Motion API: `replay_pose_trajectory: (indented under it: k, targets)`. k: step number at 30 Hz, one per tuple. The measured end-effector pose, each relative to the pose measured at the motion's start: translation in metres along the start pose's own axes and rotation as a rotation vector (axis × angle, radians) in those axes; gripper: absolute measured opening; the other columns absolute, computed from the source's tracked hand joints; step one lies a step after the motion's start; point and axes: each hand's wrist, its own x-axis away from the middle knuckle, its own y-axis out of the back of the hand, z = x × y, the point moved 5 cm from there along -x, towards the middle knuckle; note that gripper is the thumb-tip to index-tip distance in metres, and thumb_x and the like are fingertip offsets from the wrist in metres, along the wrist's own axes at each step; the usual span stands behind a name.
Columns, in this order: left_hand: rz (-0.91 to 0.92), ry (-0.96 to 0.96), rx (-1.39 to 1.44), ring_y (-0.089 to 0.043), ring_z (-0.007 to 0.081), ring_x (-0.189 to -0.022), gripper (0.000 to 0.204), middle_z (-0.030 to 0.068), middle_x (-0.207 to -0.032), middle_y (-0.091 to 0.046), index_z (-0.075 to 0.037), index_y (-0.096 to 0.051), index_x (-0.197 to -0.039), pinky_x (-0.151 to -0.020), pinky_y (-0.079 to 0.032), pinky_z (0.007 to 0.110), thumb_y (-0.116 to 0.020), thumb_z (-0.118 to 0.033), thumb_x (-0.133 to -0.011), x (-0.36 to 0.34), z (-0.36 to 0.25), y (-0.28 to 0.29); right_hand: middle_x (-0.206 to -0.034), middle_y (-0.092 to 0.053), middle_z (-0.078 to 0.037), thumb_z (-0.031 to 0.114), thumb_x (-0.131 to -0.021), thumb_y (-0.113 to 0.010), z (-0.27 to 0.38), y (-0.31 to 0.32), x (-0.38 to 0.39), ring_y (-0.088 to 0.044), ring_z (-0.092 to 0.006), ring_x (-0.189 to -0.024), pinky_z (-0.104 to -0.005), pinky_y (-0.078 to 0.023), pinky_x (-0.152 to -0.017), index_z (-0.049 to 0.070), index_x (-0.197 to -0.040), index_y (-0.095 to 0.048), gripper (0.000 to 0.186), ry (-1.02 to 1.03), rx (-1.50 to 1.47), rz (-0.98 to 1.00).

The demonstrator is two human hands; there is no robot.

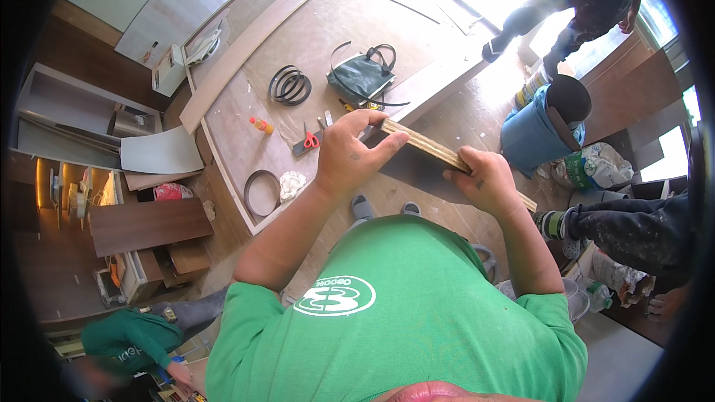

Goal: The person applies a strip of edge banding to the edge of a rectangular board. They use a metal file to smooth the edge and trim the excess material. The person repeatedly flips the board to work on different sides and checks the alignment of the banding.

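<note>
My left hand grips the left end of a dark board, its fingers over the top and its thumb along the raw, light-brown edge. My right hand holds the same board farther right, fingers bent round the edge. The board is tilted in front of my chest with its raw edge facing up. Beyond it on a large worktable lie red-handled scissors, an orange-yellow bottle, a dark green bag and a coil of dark edge-banding strip.
A loop of dark strip and crumpled white paper lie at the table's near corner. A blue bin and sacks stand at right. Other people are at upper right, right and lower left. A brown panel lies at left.
</note>
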Motion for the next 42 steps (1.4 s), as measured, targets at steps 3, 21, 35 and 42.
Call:
replay_pose_trajectory:
  k: [3,21,35,42]
  targets:
    - [0.046,0.183,0.248,-0.07,0.0167,-0.092,0.022,0.0116,-0.098,-0.076,0.003,-0.073,-0.103,-0.085,-0.053,0.028,-0.073,-0.014,-0.088,-0.002,0.012,-0.001,-0.068,-0.06,-0.018,0.027,-0.082,-0.077,-0.003,0.0,0.0,-0.062,-0.0424,-0.07,-0.0496,-0.046,-0.061,0.005,-0.077,-0.053,0.033,-0.008,0.0,-0.001]
    - [0.098,0.245,0.3,-0.055,0.0052,-0.071,0.024,0.0003,-0.075,-0.068,-0.004,-0.072,-0.088,-0.067,-0.046,0.023,-0.06,-0.022,-0.099,-0.045,0.049,-0.003,-0.072,-0.063,-0.018,0.026,-0.082,-0.076,-0.011,0.004,0.002,-0.063,-0.0423,-0.075,-0.0508,-0.048,-0.065,0.005,-0.08,-0.054,0.03,0.014,0.06,0.046]
    - [0.887,-0.497,-0.612,-0.066,0.0232,-0.083,0.013,0.0055,-0.074,-0.069,-0.013,-0.073,-0.076,-0.087,-0.047,0.038,-0.064,-0.02,-0.083,-0.076,-0.025,-0.018,-0.077,-0.067,-0.016,0.026,-0.084,-0.075,-0.018,0.003,0.0,-0.066,-0.0397,-0.078,-0.0491,-0.051,-0.068,0.008,-0.086,-0.06,0.023,0.031,0.084,0.087]
    - [0.991,-0.691,-0.855,-0.065,0.0239,-0.088,0.012,0.0066,-0.079,-0.068,-0.009,-0.066,-0.079,-0.087,-0.046,0.037,-0.065,-0.021,-0.084,-0.061,-0.03,-0.04,-0.079,-0.068,-0.016,0.028,-0.085,-0.072,-0.026,-0.002,0.005,-0.068,-0.0388,-0.08,-0.0488,-0.053,-0.07,0.009,-0.089,-0.063,0.022,-0.016,0.136,0.128]
